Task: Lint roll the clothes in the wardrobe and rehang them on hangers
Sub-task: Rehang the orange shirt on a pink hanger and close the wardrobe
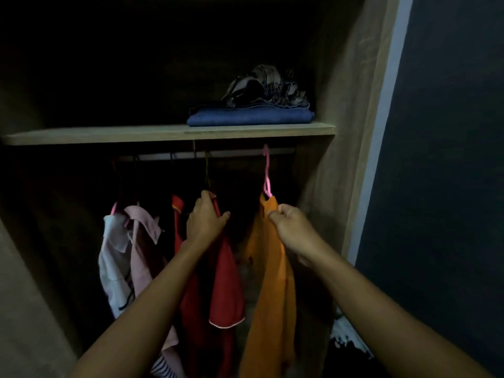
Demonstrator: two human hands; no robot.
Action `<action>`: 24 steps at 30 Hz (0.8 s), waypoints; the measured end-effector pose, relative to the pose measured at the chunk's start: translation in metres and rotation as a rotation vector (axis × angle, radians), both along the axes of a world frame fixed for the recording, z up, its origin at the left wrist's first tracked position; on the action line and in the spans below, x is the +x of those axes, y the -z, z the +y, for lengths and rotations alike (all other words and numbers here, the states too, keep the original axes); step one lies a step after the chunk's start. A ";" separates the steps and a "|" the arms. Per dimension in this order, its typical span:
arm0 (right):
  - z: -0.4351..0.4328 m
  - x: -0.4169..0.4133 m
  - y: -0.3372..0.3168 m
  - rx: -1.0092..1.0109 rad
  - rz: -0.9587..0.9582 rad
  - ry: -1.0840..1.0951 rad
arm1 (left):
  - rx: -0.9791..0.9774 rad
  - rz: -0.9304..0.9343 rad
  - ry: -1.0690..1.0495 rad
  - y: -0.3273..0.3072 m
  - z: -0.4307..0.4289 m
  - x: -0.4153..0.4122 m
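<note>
Inside a dim wardrobe, an orange garment (270, 290) hangs from a pink hanger (266, 170) on the rail (231, 153). My right hand (290, 227) pinches the orange garment near its shoulder. A red garment (226, 285) hangs just left of it on a dark hanger; my left hand (206, 218) grips its top by the shoulder. Further left hangs a pale pink and white garment (128, 249). No lint roller is in view.
A wooden shelf (109, 135) runs above the rail, carrying folded blue cloth (251, 117) with a crumpled patterned piece on top. The wardrobe's side panel (349, 132) stands at right, a dark wall beyond. Striped and white fabric lies low in the wardrobe.
</note>
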State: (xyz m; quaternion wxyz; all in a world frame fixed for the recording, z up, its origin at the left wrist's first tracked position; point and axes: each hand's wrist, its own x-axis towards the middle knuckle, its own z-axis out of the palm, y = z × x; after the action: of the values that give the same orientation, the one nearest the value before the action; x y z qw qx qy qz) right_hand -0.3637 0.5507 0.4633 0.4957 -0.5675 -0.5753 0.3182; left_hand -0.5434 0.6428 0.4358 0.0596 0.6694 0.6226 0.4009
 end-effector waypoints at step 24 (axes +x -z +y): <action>0.118 -0.011 0.032 0.065 -0.134 0.111 | 0.040 0.060 0.111 0.000 0.039 -0.019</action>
State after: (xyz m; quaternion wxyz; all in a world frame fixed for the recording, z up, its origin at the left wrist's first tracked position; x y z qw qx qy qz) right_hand -0.3750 0.6691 0.4309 0.4911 -0.6020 -0.5850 0.2327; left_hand -0.5626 0.6821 0.4355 0.0498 0.7157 0.5778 0.3891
